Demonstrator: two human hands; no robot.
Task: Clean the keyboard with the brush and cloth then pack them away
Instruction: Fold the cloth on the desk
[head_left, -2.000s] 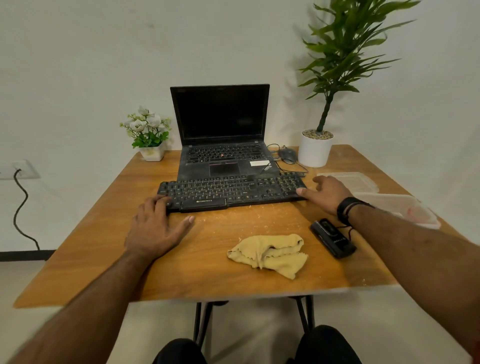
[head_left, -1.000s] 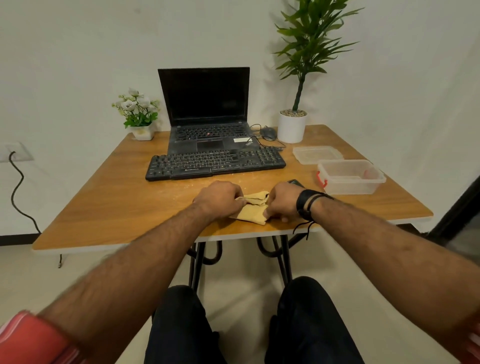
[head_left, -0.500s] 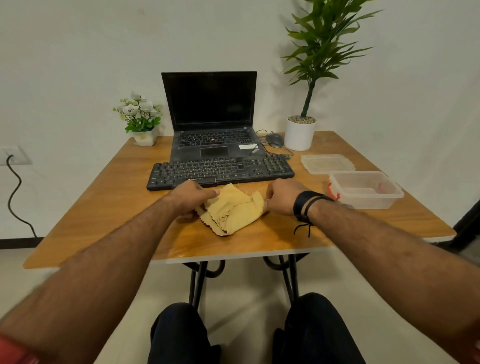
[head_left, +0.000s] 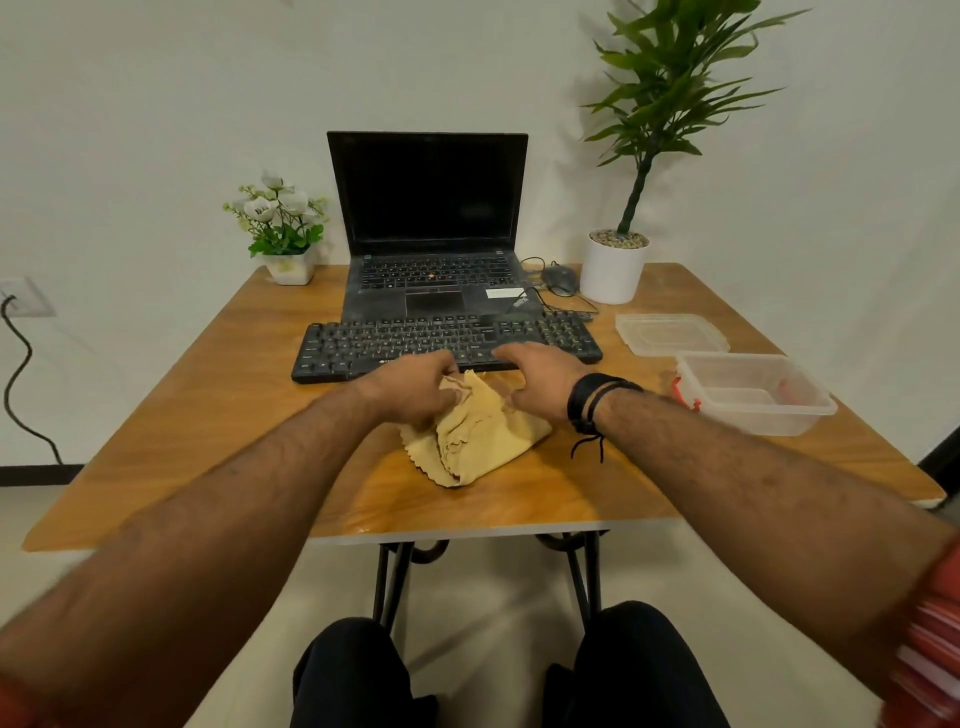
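Observation:
A yellow cloth (head_left: 478, 436) lies bunched on the wooden table (head_left: 208, 415), just in front of the black keyboard (head_left: 395, 345). My left hand (head_left: 415, 389) grips the cloth's left upper edge. My right hand (head_left: 540, 382) holds its right upper edge, fingertips near the keyboard's front rim. Part of the cloth hangs loose toward me. I cannot see the brush; my right forearm covers the spot where a black object lay earlier.
An open black laptop (head_left: 431, 228) stands behind the keyboard, with a mouse (head_left: 560, 278) and cables beside it. A clear plastic box (head_left: 753, 395) and its lid (head_left: 670, 332) sit at the right. A white-potted plant (head_left: 615, 265) and small flower pot (head_left: 288, 260) stand at the back.
Both hands left the keyboard's ends, took hold of the cloth near the table's front edge, and moved it up toward the keyboard, opening it out somewhat.

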